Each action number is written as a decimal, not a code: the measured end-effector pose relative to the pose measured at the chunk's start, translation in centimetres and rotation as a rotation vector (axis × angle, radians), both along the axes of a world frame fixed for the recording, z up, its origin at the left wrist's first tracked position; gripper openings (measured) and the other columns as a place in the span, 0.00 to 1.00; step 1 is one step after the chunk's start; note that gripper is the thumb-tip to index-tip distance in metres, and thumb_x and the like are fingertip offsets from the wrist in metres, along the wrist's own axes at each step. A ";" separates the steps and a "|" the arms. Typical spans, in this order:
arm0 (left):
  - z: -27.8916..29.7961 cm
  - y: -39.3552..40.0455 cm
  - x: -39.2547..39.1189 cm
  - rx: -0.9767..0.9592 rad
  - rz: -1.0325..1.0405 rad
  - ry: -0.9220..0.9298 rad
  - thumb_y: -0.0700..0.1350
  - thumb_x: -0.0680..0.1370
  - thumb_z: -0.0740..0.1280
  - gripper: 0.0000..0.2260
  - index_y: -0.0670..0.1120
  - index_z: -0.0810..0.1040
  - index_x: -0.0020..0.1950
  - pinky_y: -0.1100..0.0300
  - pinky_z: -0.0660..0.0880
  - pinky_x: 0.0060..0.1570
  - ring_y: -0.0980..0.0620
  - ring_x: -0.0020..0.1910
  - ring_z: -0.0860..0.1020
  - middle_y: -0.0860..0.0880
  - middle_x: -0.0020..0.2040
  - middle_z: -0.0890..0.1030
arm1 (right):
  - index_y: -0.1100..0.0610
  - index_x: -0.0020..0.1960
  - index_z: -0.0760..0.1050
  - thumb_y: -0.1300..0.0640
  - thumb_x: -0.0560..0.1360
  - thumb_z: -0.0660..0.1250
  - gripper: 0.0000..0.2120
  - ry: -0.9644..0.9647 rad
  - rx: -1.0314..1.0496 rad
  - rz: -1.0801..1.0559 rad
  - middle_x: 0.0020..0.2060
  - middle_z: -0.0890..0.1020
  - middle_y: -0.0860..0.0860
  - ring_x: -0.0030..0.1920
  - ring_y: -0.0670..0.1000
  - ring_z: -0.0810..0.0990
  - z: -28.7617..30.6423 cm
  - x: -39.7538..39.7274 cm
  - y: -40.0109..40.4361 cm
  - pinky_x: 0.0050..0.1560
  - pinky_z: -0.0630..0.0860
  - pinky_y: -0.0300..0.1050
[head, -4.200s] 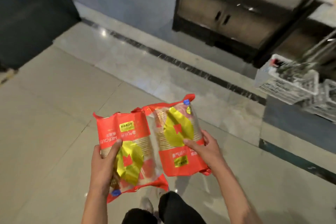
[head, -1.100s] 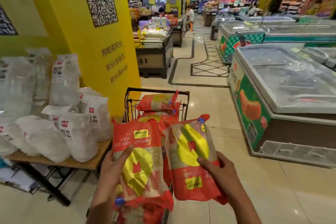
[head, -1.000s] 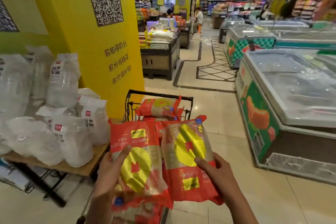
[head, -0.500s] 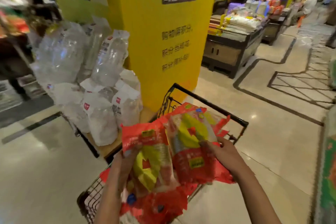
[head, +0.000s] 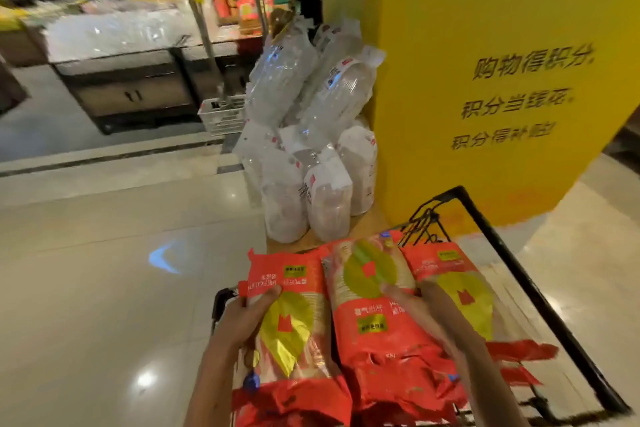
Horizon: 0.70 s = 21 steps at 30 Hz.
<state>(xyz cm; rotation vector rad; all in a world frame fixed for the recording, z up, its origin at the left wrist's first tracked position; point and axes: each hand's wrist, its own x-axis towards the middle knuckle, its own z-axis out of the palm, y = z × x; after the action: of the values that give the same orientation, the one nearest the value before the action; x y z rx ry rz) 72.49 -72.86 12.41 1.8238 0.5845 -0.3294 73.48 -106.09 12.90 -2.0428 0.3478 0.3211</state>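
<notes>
Packets now hang lower, just over the cart (head: 540, 296), left hand (head: 249, 317) gripping the left packet (head: 294, 326), right hand (head: 427, 308) clasping the right packet (head: 374, 326), so release looks near.

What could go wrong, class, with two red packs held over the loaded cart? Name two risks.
The left pack, gripped along one side by the left hand, hangs near the edge of the cart and might slip to the floor. The right pack, held by the right hand, could slide off the packs heaped there.
</notes>
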 end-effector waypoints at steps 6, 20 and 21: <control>0.8 -1.1 -1.1 0.055 0.063 0.081 0.60 0.71 0.75 0.20 0.45 0.85 0.50 0.58 0.79 0.39 0.50 0.40 0.86 0.50 0.39 0.87 | 0.53 0.34 0.76 0.25 0.65 0.67 0.29 0.113 -0.090 0.201 0.32 0.79 0.47 0.35 0.48 0.81 -1.5 0.4 -1.1 0.39 0.78 0.47; -0.3 -0.4 -0.2 0.026 -0.051 0.100 0.74 0.50 0.73 0.42 0.48 0.83 0.54 0.52 0.81 0.52 0.49 0.46 0.86 0.50 0.45 0.88 | 0.54 0.55 0.79 0.25 0.70 0.46 0.39 -0.141 -0.649 0.135 0.47 0.85 0.50 0.49 0.52 0.83 -2.6 -1.9 2.1 0.43 0.76 0.47; -0.4 -0.3 -0.1 0.025 -0.060 0.093 0.74 0.50 0.73 0.41 0.48 0.83 0.53 0.53 0.81 0.51 0.49 0.46 0.86 0.50 0.46 0.88 | 0.54 0.57 0.79 0.28 0.73 0.51 0.34 -0.206 -0.676 0.119 0.46 0.84 0.51 0.47 0.53 0.83 -2.8 -2.1 2.2 0.42 0.76 0.47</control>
<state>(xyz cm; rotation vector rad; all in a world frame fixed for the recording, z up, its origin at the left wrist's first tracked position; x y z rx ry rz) 72.36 -73.12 11.99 1.8600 0.6011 -0.4516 71.39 -103.89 10.15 -2.7397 0.2218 0.0584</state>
